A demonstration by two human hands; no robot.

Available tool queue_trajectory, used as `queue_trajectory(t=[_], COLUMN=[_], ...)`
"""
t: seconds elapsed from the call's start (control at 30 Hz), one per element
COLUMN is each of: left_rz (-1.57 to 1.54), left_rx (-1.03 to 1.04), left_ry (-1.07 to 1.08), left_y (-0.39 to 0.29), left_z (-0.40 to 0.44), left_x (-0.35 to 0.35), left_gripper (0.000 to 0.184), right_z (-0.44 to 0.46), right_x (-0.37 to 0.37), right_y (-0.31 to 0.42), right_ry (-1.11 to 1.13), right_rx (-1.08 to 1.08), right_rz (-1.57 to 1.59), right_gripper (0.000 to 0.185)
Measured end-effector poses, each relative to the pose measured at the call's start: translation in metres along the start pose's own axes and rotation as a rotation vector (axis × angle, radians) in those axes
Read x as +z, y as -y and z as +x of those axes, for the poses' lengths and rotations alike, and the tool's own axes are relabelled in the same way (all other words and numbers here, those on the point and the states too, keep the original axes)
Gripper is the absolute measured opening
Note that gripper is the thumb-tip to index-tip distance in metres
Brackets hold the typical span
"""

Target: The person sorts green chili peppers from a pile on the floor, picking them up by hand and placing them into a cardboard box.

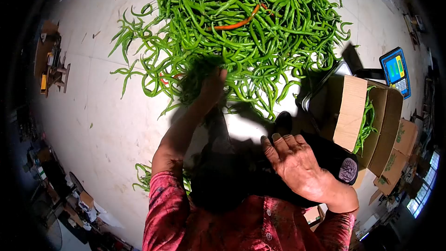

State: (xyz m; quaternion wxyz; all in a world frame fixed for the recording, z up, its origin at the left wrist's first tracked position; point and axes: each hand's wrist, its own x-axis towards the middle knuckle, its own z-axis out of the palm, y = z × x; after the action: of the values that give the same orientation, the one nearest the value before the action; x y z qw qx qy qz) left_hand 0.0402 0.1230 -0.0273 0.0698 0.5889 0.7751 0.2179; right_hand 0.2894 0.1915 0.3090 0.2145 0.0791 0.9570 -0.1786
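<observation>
The green peppers (209,42) lie in one broad, tangled heap on the pale floor (93,111), mostly just beyond our left grip (213,86), which reaches into the shaded near edge among loose strands. We cannot tell whether it grasps any, since shadow hides the fingertips. To work this edge well, we would judge it best to draw from the loose outer peppers, a few at a time, easing crossed stems apart so that none snap, and to look each over in the sunlight. Our right grip (297,167) is released, palm down with fingers spread, above dark cloth (325,151); it holds nothing we can see. Counting, the green ones are too many to number; at least two red peppers show, one (232,26) well beyond the left grip and another (163,79) partly covered to its left. One small bunch (145,177) lies back from the left grip, beside our sleeve (165,204). To the right of the right grip stand one open cardboard box (349,111) with peppers inside and, farther beyond, one keypad display (396,73).
</observation>
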Motion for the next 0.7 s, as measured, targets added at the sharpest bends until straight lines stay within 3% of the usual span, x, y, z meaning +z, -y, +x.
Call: queue_trajectory(t=[0.1,0.2,0.3,0.4,0.5,0.6,0.7], left_rz=[-0.137,0.193,0.317,0.368,0.204,0.093,-0.752], left_rx=[-0.049,0.162,0.243,0.267,0.330,-0.004,-0.348], left_ry=[-0.038,-0.091,-0.225,-0.124,0.028,0.234,-0.098], left_y=[0.001,-0.001,-0.006,-0.002,0.004,-0.020,-0.032], left_z=[0.014,0.016,0.026,0.019,0.007,0.019,0.038], left_x=[0.017,0.010,0.012,0.019,0.005,-0.049,-0.121], left_gripper=[0.015,0.013,0.011,0.008,0.008,0.008,0.013], right_z=[-0.001,-0.002,-0.005,-0.007,-0.010,-0.013,-0.013], right_x=[-0.001,0.001,0.003,0.003,0.003,0.002,-0.005], right_y=[0.000,0.001,0.000,-0.001,-0.003,-0.008,-0.015], right_ry=[-0.014,-0.029,-0.031,-0.054,-0.079,-0.141,-0.273], right_rx=[0.013,-0.001,0.006,0.020,0.018,0.030,0.033], right_rz=[0.008,-0.013,-0.015,-0.007,-0.009,0.030,-0.018], right_gripper=[0.053,0.054,0.055,0.055,0.054,0.053,0.047])
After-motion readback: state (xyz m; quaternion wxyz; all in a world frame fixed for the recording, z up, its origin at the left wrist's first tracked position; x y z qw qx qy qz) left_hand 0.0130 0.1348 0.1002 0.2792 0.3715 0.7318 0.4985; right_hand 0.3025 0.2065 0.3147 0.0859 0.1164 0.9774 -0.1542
